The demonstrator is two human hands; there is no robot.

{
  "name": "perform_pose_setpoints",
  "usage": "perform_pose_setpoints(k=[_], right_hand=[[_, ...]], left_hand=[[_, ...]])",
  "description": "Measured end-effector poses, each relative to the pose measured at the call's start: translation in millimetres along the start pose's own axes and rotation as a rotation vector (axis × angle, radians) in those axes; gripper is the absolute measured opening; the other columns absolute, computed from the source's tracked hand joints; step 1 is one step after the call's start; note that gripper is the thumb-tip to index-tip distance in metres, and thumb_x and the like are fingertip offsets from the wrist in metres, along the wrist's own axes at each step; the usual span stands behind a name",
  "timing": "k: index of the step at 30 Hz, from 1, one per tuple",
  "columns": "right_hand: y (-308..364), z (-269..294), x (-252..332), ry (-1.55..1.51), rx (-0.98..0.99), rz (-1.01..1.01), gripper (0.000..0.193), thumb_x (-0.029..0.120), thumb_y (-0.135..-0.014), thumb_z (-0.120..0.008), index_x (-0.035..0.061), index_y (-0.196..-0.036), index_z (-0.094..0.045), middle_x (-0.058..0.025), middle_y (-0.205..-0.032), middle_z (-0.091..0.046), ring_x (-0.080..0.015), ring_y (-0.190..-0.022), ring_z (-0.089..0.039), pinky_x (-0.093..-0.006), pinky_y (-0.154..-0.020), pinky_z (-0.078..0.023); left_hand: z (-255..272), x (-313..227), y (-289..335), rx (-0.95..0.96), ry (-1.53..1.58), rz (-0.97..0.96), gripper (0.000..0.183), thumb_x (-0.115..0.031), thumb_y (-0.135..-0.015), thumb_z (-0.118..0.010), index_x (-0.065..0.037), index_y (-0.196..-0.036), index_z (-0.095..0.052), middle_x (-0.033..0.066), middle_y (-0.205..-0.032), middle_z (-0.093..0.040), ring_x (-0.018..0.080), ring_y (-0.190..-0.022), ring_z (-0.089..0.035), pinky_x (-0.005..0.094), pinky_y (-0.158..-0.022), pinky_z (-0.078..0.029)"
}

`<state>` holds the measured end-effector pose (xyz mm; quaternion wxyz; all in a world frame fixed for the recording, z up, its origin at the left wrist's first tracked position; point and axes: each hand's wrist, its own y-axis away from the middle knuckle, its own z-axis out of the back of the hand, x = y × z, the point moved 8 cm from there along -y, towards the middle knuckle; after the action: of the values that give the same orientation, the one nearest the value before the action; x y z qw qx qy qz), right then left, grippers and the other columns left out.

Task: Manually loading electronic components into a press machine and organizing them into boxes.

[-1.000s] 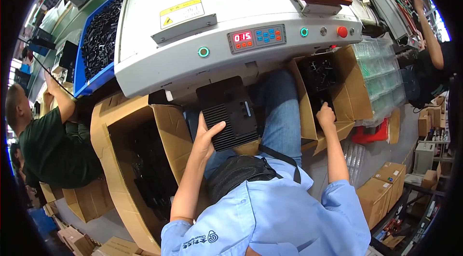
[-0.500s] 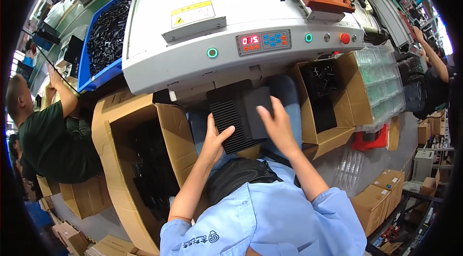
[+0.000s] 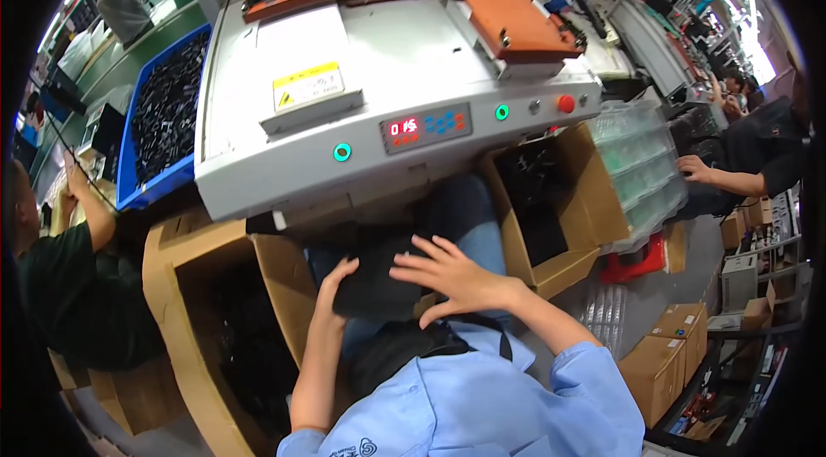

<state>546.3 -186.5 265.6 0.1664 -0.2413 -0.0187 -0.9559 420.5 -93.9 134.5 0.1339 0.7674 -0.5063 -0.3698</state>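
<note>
A flat black plastic panel (image 3: pixel 374 283) lies over my lap, below the front of the white machine. My left hand (image 3: pixel 334 287) grips its left edge, thumb on top and the other fingers hidden beneath. Spread wide, my right hand (image 3: pixel 460 281) hovers over or rests on the panel's right side; whether it touches cannot be told. Blur hides the panel's surface and whether a second piece lies on it.
The white machine (image 3: pixel 284 169) has a lit control panel (image 3: pixel 426 127), a red button (image 3: pixel 565 104) and orange fixtures (image 3: pixel 512 14). Cardboard boxes with black parts stand at left (image 3: pixel 159 285) and right (image 3: pixel 594 190). A blue bin (image 3: pixel 129 182) holds black pieces. Co-workers sit on both sides.
My right hand has moved left over the panel and its fingers have spread. The panel's ribbed face no longer shows. The whole view has shifted, with more of the machine's top visible.
</note>
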Motion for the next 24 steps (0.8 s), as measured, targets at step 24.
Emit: perform_pose_setpoints(k=[24], right_hand=[[-13.0,392.3,-275.8,-0.307,-0.7,-0.844,0.045,0.039,-0.078,-0.067,-0.0049,-0.087,-0.066,-0.0068,-0.076,-0.064,-0.013,-0.064,-0.057,-0.0286,-0.06,-0.044]], left_hand=[[-34.5,6.3,8.4,0.468,-0.063,0.083,0.035,-0.029,-0.099,-0.035,0.0,-0.113,-0.048,0.0185,-0.091,-0.063,0.0283,-0.079,-0.067,0.0357,-0.067,-0.057]])
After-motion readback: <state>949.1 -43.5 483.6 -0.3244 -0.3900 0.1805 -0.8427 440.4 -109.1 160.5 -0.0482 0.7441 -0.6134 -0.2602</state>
